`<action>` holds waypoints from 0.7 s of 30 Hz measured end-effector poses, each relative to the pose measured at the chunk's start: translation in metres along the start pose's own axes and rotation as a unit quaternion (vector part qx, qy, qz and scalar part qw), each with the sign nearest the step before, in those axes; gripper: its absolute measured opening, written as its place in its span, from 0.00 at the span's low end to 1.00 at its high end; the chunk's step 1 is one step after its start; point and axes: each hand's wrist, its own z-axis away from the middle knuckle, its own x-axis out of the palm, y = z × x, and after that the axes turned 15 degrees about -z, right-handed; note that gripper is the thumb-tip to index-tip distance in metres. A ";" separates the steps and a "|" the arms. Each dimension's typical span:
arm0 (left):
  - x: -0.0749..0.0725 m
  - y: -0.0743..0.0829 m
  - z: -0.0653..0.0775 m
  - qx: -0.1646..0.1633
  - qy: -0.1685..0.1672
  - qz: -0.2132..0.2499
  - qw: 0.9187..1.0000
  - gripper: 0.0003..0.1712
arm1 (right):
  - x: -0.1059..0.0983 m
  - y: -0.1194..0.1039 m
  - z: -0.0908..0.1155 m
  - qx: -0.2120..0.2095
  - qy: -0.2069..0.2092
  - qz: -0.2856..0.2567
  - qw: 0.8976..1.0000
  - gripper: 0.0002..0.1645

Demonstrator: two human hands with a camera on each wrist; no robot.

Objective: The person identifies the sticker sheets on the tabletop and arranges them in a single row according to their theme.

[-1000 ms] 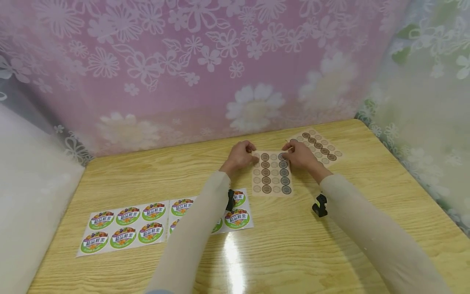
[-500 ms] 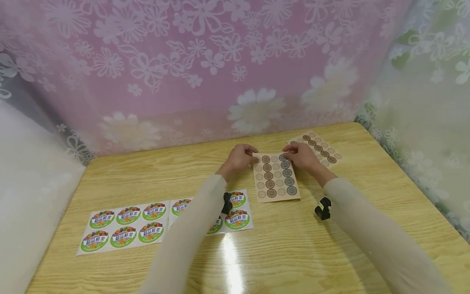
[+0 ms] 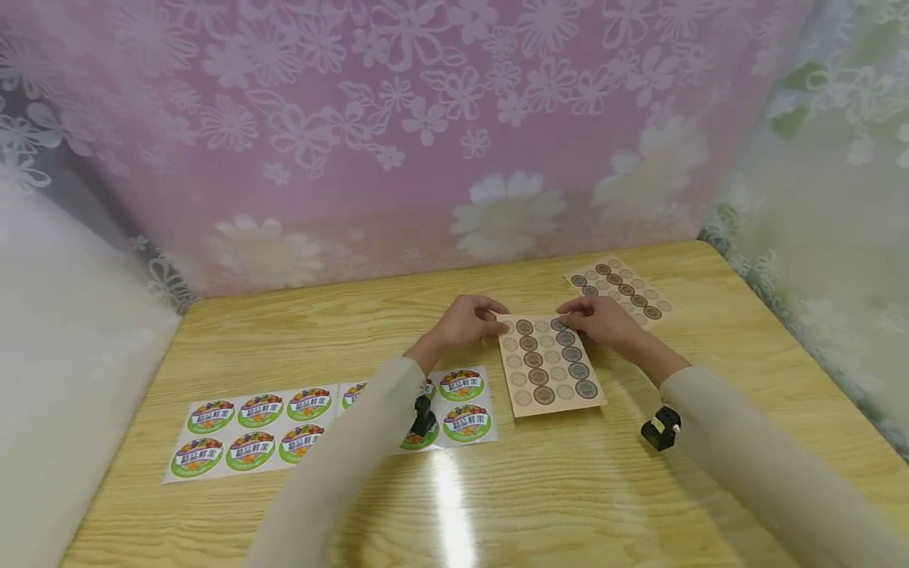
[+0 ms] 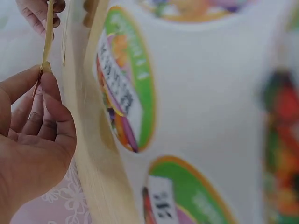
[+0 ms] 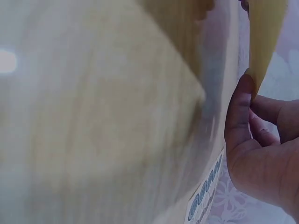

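Observation:
In the head view a tan sticker sheet with columns of round brown, grey and pale labels is held up off the table. My left hand pinches its far left corner between thumb and fingers. The far right corner is pinched by my right hand. Both wrist views show the sheet nearly edge-on: the left hand grips it at thumb and fingertip, and so does the right hand. A second tan sticker sheet lies on the table behind the right hand.
White sheets of round fruit stickers lie on the left of the wooden table, partly under the left sleeve. A floral curtain hangs behind the table.
The held sticker sheet has come toward me and slightly right, its near edge lifting off the table. Both hands have moved with it, keeping their pinch on the corners.

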 end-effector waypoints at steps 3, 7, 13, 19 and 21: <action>0.002 -0.001 0.010 0.010 -0.010 -0.032 0.999 0.16 | 0.001 0.006 0.007 0.006 -0.012 -0.017 1.000 0.22; 0.004 -0.003 0.021 0.024 -0.013 -0.068 0.997 0.15 | 0.007 0.009 0.016 0.006 -0.017 -0.025 1.000 0.22; 0.007 -0.006 0.030 0.024 -0.015 -0.102 0.994 0.15 | 0.015 0.013 0.019 0.000 -0.024 -0.028 0.999 0.20; 0.006 -0.008 0.035 0.028 -0.018 -0.126 0.991 0.15 | 0.021 0.013 0.019 -0.004 -0.037 -0.035 0.999 0.20; 0.006 -0.008 0.036 0.030 -0.019 -0.127 0.991 0.15 | 0.023 0.013 0.019 -0.008 -0.038 -0.031 0.999 0.20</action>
